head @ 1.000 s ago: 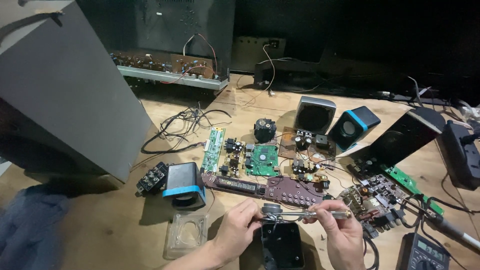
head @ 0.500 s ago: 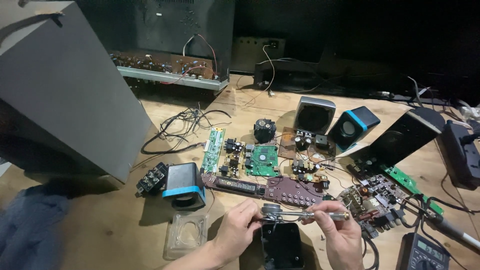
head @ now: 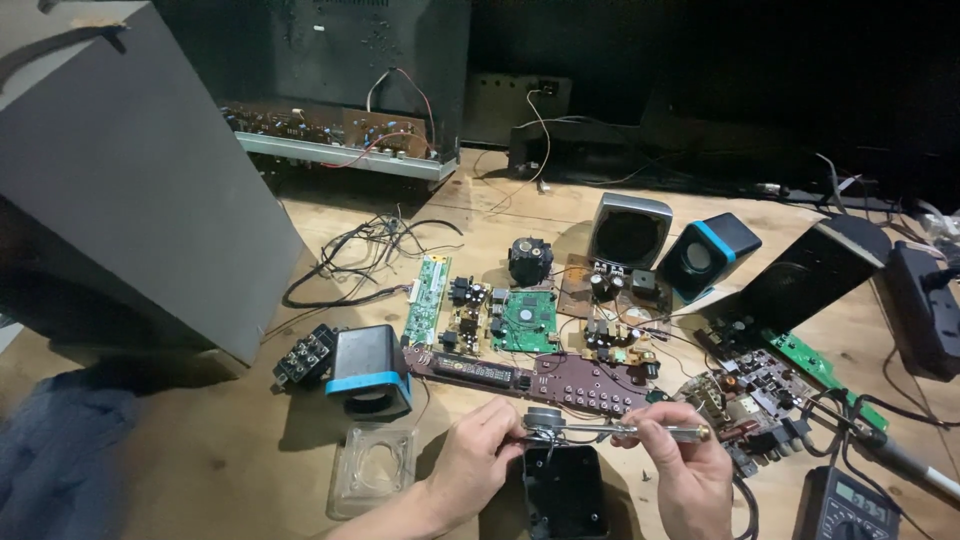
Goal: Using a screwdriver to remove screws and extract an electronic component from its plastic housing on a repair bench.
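Where both hands meet at near table edge: black housing (head: 563, 490), round metal part (head: 544, 418) atop; left hand (head: 478, 468) pinching part, right hand (head: 688, 470) clamped on screwdriver (head: 640, 431), shaft lying crosswise, tip leftward. Beyond: circuit boards (head: 530, 322), speakers (head: 708, 255), multimeter (head: 838, 503).

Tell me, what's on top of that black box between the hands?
A small round silver part sits at the black box's top edge. The left hand steadies it; the right hand holds a screwdriver against it. The fingers hide how it joins.
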